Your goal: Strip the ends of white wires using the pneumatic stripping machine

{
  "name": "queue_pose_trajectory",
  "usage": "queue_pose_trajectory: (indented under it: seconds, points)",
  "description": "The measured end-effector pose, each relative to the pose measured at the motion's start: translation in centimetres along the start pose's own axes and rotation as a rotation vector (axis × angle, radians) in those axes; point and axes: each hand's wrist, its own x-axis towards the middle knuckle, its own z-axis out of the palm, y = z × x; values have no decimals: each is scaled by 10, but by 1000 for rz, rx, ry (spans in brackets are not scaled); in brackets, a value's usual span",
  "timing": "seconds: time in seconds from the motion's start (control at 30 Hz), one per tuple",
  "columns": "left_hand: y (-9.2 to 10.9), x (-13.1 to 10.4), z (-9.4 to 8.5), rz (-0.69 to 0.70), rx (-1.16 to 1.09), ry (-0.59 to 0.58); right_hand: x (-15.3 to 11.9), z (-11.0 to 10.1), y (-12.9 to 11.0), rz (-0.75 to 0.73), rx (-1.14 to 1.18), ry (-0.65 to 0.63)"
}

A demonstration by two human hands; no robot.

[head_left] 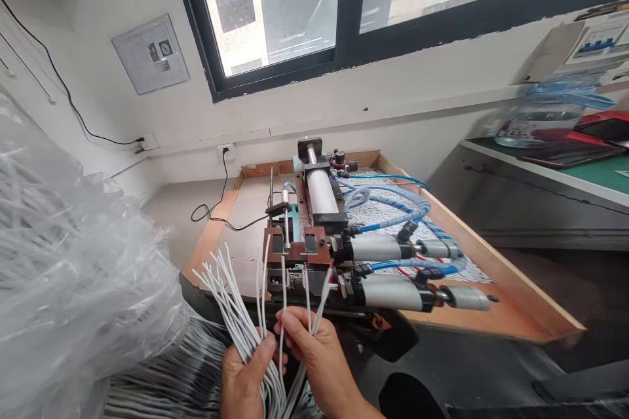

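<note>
A fanned bundle of thin white cables (pixel 234 304) is gripped in my left hand (pixel 248 373), the thumb pressed across it. Between finger and thumb my right hand (pixel 314 357) pinches a single cable (pixel 284 288); a few more cables (pixel 322 298) stand up through the same hand, one with a reddish tip. Just beyond the cable ends sits a pneumatic machine (pixel 297 249) with brown clamp blocks and silver cylinders (pixel 388 292). Both hands are in front of it, apart from its blocks. The lower ends of the cables run out of view.
Clear plastic bags (pixel 83 275) bulge at the left, over more cables (pixel 167 366). A wooden-edged tray (pixel 511 288) surrounds the machine, with white scraps (pixel 378 209) and blue air hoses (pixel 417 209) inside. At the right stands a green-topped table (pixel 599 170) with a large plastic bottle (pixel 535 114).
</note>
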Motion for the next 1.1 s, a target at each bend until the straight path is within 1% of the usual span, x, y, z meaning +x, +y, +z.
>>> queue_pose_trajectory:
  seconds: [0.07, 0.2, 0.3, 0.47, 0.57, 0.63, 0.67, 0.8, 0.83, 0.87, 0.9, 0.97, 1.03, 1.1]
  points:
    - [2, 2, -2, 8, -22, 40, 2, -3, 3, -26, 17, 100]
    - [3, 6, -5, 18, -65, 87, 8, -6, 7, 17, 121, 204]
    - [2, 7, -6, 37, -75, 72, 11, -5, 6, 71, 172, 234]
    - [1, 7, -5, 15, -60, 59, 14, -2, 1, 131, 257, 245]
    - [2, 7, -4, 41, -34, 61, 17, -2, 1, 168, 330, 265]
    - [3, 6, -4, 66, -8, 66, 17, -2, 2, 188, 367, 236]
    - [3, 5, -4, 71, 5, 67, 17, -1, 2, 201, 386, 197]
    - [0, 1, -3, 34, 39, 60, 14, 3, 1, 217, 393, -52]
    - [-1, 1, -2, 25, 53, 50, 12, 4, 1, 199, 364, -87]
    - [-2, 0, -2, 22, 71, 37, 11, 5, 0, 171, 320, -96]
    - [-2, -1, -2, 27, 91, 22, 9, 5, 0, 135, 269, -80]
    - [-4, -1, -3, 46, 125, -8, 5, 3, 1, 63, 168, -16]
    - [-4, -1, -4, 48, 131, -1, 1, -1, 4, 20, 99, 43]
    - [-3, 0, -5, 34, 121, 29, -1, -7, 7, 16, 63, 80]
